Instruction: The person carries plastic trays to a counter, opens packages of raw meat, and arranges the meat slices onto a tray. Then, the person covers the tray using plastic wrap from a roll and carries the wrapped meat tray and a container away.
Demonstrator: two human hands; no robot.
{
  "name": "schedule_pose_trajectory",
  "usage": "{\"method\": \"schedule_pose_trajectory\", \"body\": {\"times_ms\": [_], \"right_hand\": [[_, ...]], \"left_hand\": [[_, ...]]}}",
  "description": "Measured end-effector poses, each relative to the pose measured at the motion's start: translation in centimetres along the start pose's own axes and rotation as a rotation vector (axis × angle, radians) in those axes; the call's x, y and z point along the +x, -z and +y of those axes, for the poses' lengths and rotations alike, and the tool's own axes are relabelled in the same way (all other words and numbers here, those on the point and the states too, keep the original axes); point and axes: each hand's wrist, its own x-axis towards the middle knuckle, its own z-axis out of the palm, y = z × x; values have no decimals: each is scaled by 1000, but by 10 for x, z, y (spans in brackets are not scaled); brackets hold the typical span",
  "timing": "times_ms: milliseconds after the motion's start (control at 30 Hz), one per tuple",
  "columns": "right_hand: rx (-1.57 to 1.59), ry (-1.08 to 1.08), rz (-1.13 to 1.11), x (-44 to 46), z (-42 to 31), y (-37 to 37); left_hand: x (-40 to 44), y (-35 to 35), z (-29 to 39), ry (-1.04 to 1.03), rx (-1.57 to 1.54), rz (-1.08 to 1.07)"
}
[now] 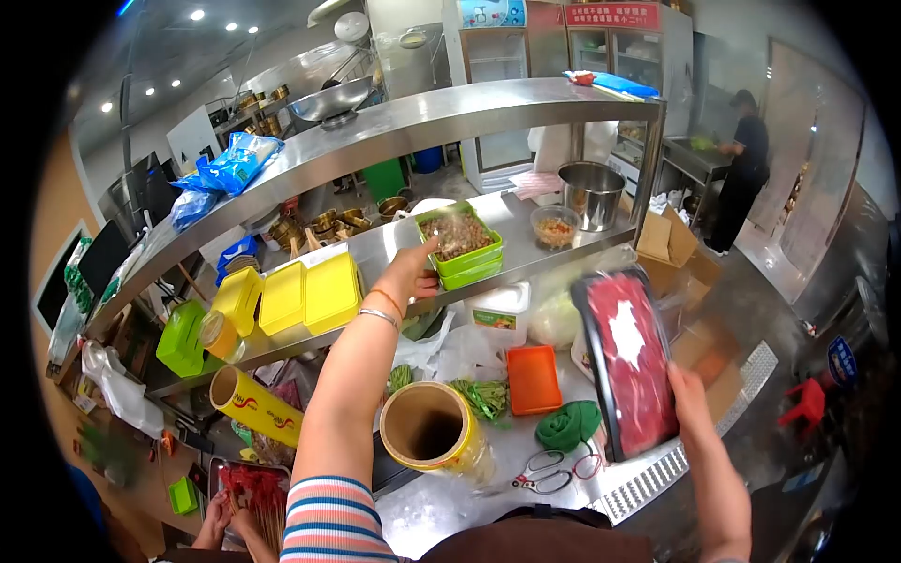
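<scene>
My left hand (410, 273) reaches onto the steel shelf and grips the near left edge of a green plastic container (472, 266), thumb at its rim. The container appears stacked on another and holds small brown pieces. On the right, my right hand (693, 405) holds the side of a black tray (603, 389) tilted up. Red sliced meat (633, 366) lies in the tray under shiny plastic film; the tray is slightly blurred. Below it on the counter are a green cloth-like bundle (568, 425), scissors (544, 472) and an orange container (534, 380).
Yellow-lidded boxes (330, 291), a clear bowl (556, 228) and a steel pot (592, 195) stand on the shelf. A large cardboard tube (427, 427) stands before me. At lower left, another person's hands (225, 521) work over red skewers. Another person (741, 169) stands far right.
</scene>
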Motion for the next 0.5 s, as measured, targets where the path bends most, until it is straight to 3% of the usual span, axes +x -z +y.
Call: {"method": "schedule_pose_trajectory", "body": {"times_ms": [67,167,367,500], "right_hand": [[-256,267,37,67,-14,-19],[-564,383,98,116,-81,-69],[-957,272,97,158,-160,-142],[-1097,278,68,164,-162,-176]], "left_hand": [[-2,0,3,-9,15,6],[-1,0,1,-47,4,13],[10,-1,2,-59,7,51],[21,0,0,-8,-38,6]]}}
